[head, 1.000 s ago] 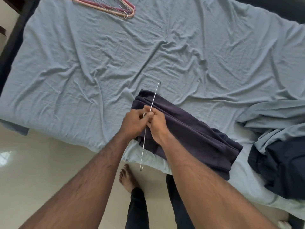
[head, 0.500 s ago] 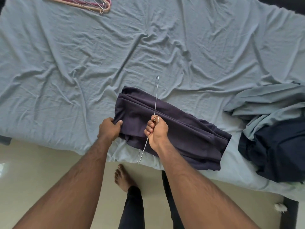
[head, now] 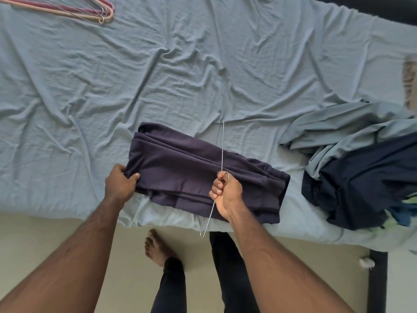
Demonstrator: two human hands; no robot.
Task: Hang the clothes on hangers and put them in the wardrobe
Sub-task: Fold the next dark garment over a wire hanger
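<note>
Right hand grips a thin wire hanger at the base of its hook, fingers curled round the metal, the hanger seen almost edge-on above the folded dark purple garment. That garment lies on the near edge of the bed, on a wrinkled pale blue sheet. Left hand pinches the garment's near left corner, thumb on top. Both forearms reach forward from below. To the right sits a heap of navy cloth under a loose fold of sheet. Pink and wire hangers lie at the far left corner. A bare foot stands on the cream floor.
</note>
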